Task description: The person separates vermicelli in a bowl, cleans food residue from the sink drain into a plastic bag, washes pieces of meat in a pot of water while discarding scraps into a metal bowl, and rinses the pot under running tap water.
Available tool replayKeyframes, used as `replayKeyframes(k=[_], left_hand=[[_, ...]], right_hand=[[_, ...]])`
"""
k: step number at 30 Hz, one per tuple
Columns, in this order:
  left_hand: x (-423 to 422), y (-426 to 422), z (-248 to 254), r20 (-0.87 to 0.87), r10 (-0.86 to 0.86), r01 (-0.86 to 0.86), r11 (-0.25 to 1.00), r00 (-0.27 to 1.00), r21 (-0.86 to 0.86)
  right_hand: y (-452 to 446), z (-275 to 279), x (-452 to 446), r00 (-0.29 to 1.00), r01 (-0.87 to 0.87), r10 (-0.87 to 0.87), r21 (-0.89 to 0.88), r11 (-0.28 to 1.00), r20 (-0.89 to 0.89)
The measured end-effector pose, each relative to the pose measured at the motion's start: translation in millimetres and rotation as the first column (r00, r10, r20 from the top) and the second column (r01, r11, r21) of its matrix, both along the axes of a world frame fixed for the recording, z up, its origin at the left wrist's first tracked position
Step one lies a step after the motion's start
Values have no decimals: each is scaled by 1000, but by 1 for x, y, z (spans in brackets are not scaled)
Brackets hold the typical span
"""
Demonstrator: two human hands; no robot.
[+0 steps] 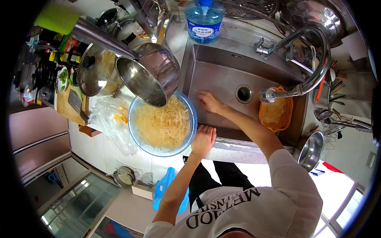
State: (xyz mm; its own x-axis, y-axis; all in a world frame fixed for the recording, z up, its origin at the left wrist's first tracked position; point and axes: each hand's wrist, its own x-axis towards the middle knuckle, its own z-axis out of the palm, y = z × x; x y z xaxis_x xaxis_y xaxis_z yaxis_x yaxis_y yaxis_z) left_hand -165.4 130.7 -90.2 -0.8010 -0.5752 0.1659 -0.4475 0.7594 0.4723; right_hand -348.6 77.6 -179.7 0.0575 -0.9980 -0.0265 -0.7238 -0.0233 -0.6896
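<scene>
My left hand (203, 139) rests at the front left edge of the sink (226, 69), close beside the rim of a clear bluish basin (135, 139). Its fingers lie over the edge and hold nothing I can see. Pale yellow shreds that look like shredded potato (164, 123) fill the basin. Over the left side of the sink reaches my right hand (212, 102), fingers loosely bent and apart, with nothing visible in them. An orange basket (286, 113) with pale shreds inside stands at the sink's right end, away from both hands.
A steel saucepan (160, 65) overhangs the basin's back edge, beside a glass lid (95, 69). Behind the sink stands a blue detergent bottle (204, 23). The curved faucet (323, 59) arches over the right side. A cleaver (75, 101) lies on a cutting board (61, 104).
</scene>
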Motion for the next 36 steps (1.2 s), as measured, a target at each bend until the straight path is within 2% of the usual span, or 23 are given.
replayKeyframes(k=[4,7,10,12,14,16,19,20,22,25,28,31,34,36], left_hand=[[-1,-1,6,33,-13,10,997,999,72],[0,0,4,34,-5,3,998,999,66],[0,-1,3,30,-4,2,999,1000,47],[0,-1,5,50,-13,12,1000,999,18],[-1,-1,9,81,-10,4,997,997,78],[0,0,7,83,3,-10,996,997,94],[2,1,2,26,20,-22,997,999,78],[1,1,2,18,18,-19,997,1000,74],[4,3,-5,-4,19,-19,998,1000,67],[7,0,9,-99,21,-1,980,995,198],[12,5,28,-274,102,-4,942,956,336],[30,12,66,-433,42,109,942,900,319],[76,-6,114,-541,95,81,953,836,293],[124,-29,134,-634,256,-7,930,730,367]], right_hand=[[27,7,-16,999,1,-2,27,1000,40],[35,14,-19,994,-62,62,-1,998,-92],[39,39,-15,981,36,-9,139,990,-192],[40,29,-6,937,70,-48,51,996,-347],[40,9,0,898,78,-57,32,996,-436],[40,-16,6,885,73,-24,86,994,-465],[42,-22,6,944,124,-67,159,979,-324],[46,-19,3,937,141,-80,158,977,-339],[58,17,-3,922,169,-100,157,973,-375],[76,87,-13,934,191,-109,219,957,-340],[101,132,-22,932,145,-72,183,972,-356],[116,169,-19,905,104,38,306,946,-424],[110,228,3,903,135,14,313,940,-430],[93,265,25,914,91,3,210,973,-405]])
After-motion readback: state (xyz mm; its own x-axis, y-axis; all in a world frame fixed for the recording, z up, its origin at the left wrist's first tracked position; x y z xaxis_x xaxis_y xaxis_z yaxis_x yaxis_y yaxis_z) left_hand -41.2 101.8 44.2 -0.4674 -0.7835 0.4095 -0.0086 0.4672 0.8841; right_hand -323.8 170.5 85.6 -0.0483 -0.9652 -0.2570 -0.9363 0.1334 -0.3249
